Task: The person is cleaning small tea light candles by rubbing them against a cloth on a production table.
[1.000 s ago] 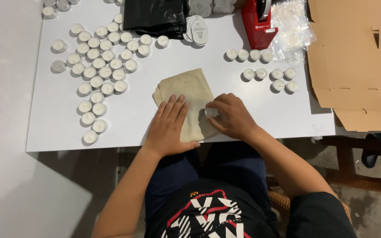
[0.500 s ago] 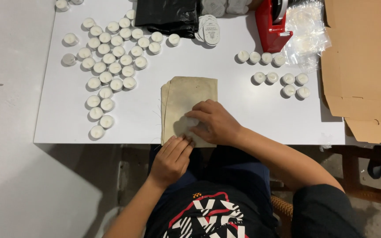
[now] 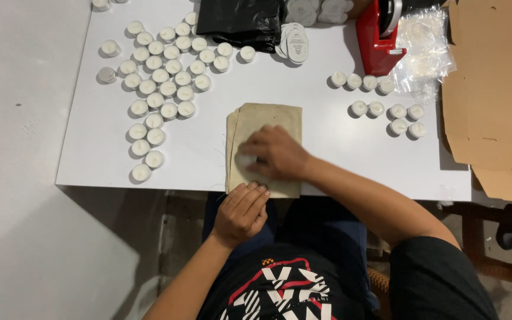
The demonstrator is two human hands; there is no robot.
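**Right hand presses a tealight onto the cloth bags; left hand drops to the table edge**

Compared with a second ago, the left hand [image 3: 242, 212] has left the top of the stack of beige cloth bags [image 3: 266, 125] and now sits at the near edge of the white table [image 3: 327, 154], fingertips curled narrowly against the bags' lower hem. The right hand [image 3: 277, 155] has slid from the right side of the stack to its middle, lying palm down with fingers closed over a small white tealight [image 3: 246, 159] that touches the cloth. The bags lie at the table's near centre, as before.

The tealight shows only at the fingertips; most of it is hidden, and whether it is gripped or merely covered is hard to tell. The hand also hides the lower half of the bags. Left of them lies a large cluster of tealights [image 3: 164, 77]; a smaller group [image 3: 380, 98] lies right. The red tape dispenser [image 3: 378, 37], black bag [image 3: 242, 21] and cardboard [image 3: 493, 89] are cut off at the frame edges.
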